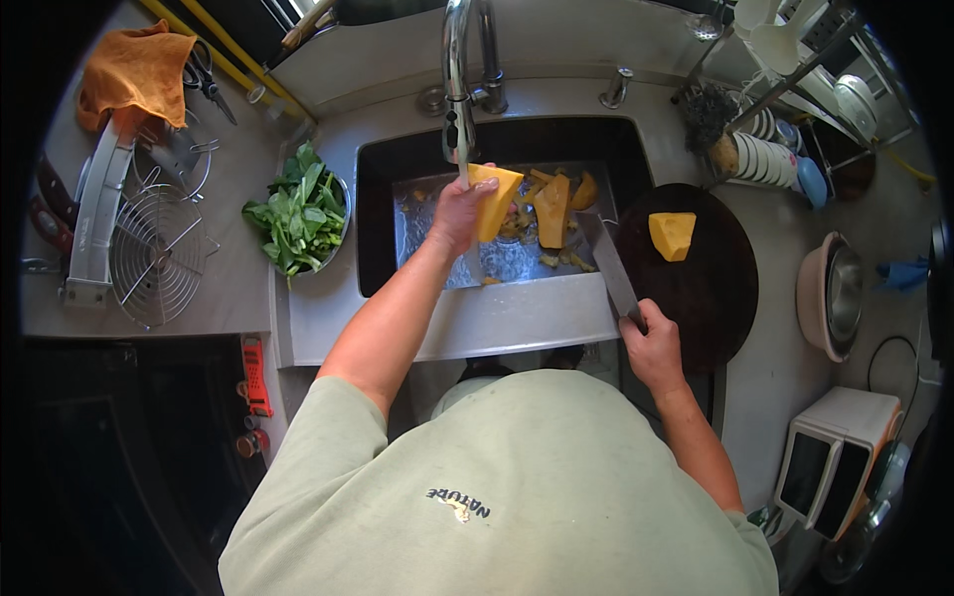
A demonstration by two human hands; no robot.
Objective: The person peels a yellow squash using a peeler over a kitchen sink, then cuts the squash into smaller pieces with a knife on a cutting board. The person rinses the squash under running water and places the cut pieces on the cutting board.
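My left hand (460, 214) holds a peeled yellow piece of pumpkin (498, 201) under the stream of the chrome faucet (457, 82). In my right hand (654, 344) is the handle of a cleaver (610, 261), its blade reaching across the sink's right edge beside the round board. Another pumpkin piece (551, 211) lies in the sink (373, 223) among peelings and wet seeds or pulp, in a shallow layer of water. A smaller cut chunk of pumpkin (671, 235) rests on the dark round cutting board (700, 305).
Left of the sink stands a metal bowl of leafy greens (300, 212). Farther left are a wire rack (158, 253), scissors (211, 82) and an orange cloth (134, 71). A dish rack with bowls (764, 159), nested basins (818, 298) and a white appliance (838, 454) stand right.
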